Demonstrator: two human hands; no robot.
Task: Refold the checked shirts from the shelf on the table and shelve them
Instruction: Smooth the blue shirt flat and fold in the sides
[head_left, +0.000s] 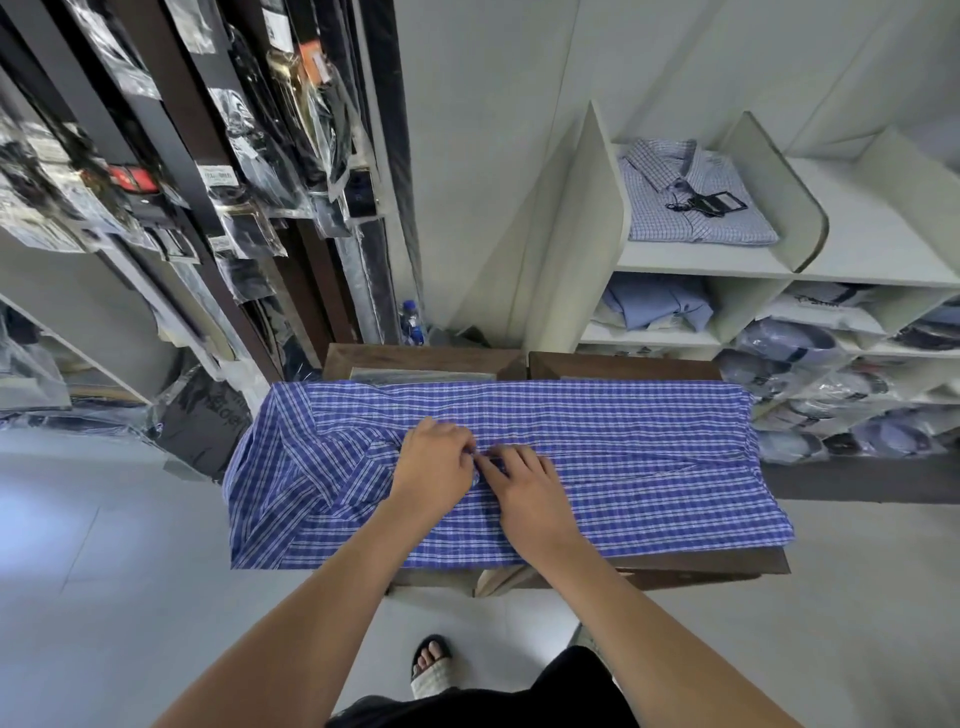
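checked shirt (649, 457) spread front-up along the counter (727, 564), collar to the left, hem to the right. left grip (434, 462) and right grip (524, 483) meet at the front placket, fingertips curled and pinching the cloth, apparently fastening a button. step in hand: closing the front before folding. next move calls for smoothing both panels flat. a folded shirt (696, 202) lies on the shelf (701, 262).
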